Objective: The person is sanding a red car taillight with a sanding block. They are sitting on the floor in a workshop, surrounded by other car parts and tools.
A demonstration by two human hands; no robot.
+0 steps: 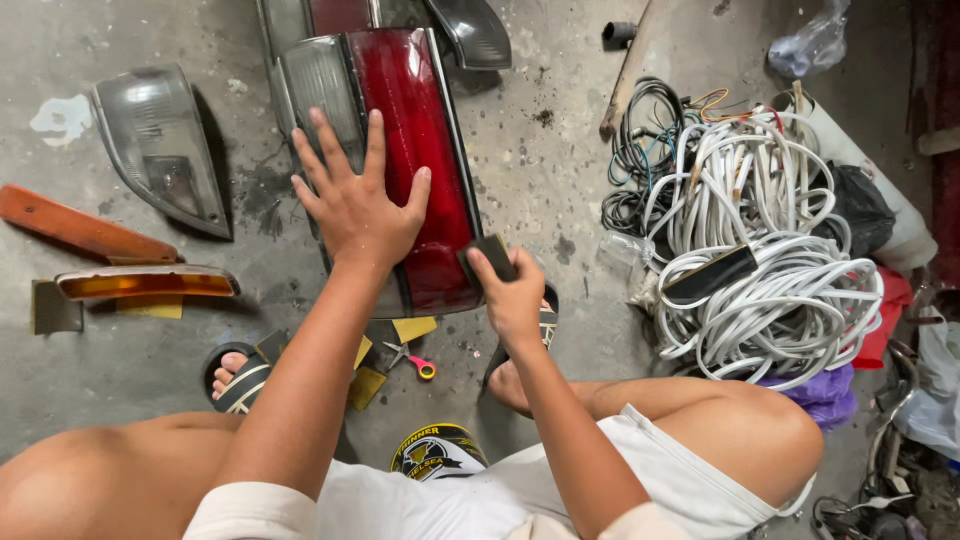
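Note:
A long car tail light (425, 150) with a dark red lens and a clear grey section lies on the concrete floor in front of me. My left hand (355, 200) rests flat on it with fingers spread, pressing its upper middle. My right hand (515, 295) grips a small dark sanding block (492, 255) against the lens's lower right edge. My feet in dark sandals sit just below the light.
A grey lamp lens (165, 150) lies at left, with an orange reflector strip (80, 228) and an amber lamp (145, 283) below it. Small scissors (410, 360) and yellow sandpaper pieces (413, 327) lie near my feet. Coiled white cable (770, 250) fills the right side. A round tin (437, 452) stands between my knees.

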